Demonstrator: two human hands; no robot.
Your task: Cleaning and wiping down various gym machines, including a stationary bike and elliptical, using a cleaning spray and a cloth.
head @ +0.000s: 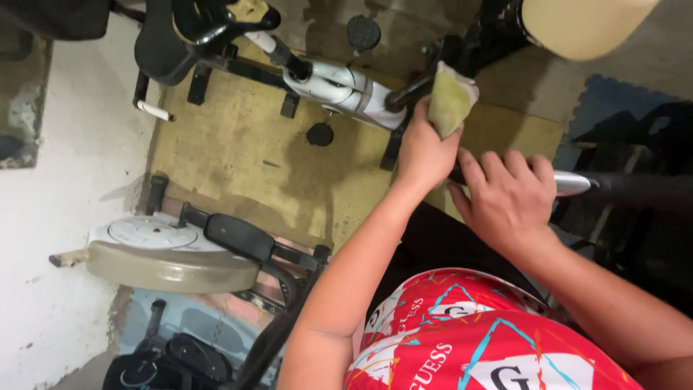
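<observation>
The left hand [424, 148] is closing its fingers fully around a folded yellow-green cloth [451, 97], upper centre of the frame, pressing it against the black bar of an exercise bike [339, 87]. The right hand [509, 198] is gripping a handlebar [577, 183], fingers curled over it. Wiping appears under way; the frame is showing no clear sign of what is already cleaned. The cloth is pointing upward, long axis near vertical; the handlebar is running horizontally toward the right edge.

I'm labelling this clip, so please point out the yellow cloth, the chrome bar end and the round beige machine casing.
yellow cloth [451, 101], head view, on its folded middle.
chrome bar end [574, 183], head view, on the shiny tip.
round beige machine casing [170, 271], head view, on its curved side wall.
</observation>
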